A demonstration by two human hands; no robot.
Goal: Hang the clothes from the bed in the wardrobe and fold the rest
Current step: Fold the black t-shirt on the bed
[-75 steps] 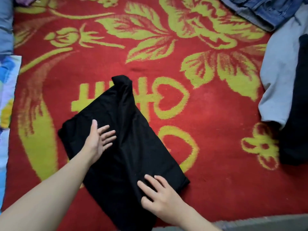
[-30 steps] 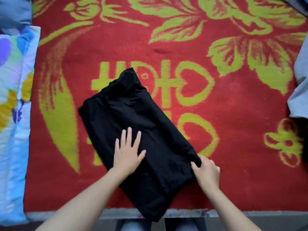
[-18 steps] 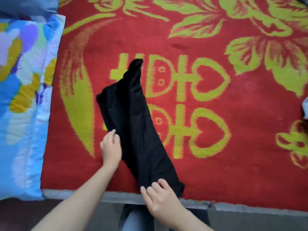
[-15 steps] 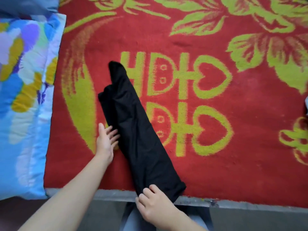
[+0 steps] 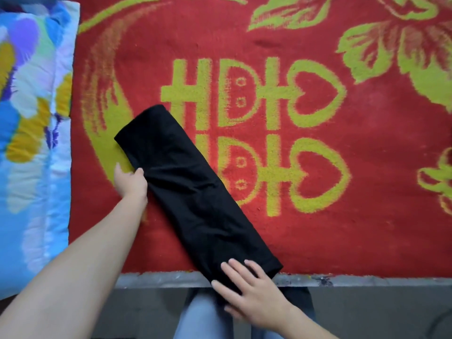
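Black garment (image 5: 195,192): right hand (image 5: 254,294) presses it, fingers spread flat; left hand (image 5: 129,183) touches its edge (fingers' curl: cannot tell).

We see a person with both forearms bare, the left forearm (image 5: 80,272) uncovered from the lower left corner up to the wrist and the right forearm (image 5: 310,327) uncovered from the bottom edge. The wide lens makes the left forearm look broad and heavy near the corner and much narrower toward the wrist. The left hand (image 5: 129,183) and the right hand (image 5: 252,293) are bare too. On the right hand we make out fingernails trimmed short. Below the hands we see light blue jeans (image 5: 195,321) of faded, soft-looking denim. One leg shows plainly at the bottom edge, and only a sliver of the other shows beside it, with a dark gap between them.
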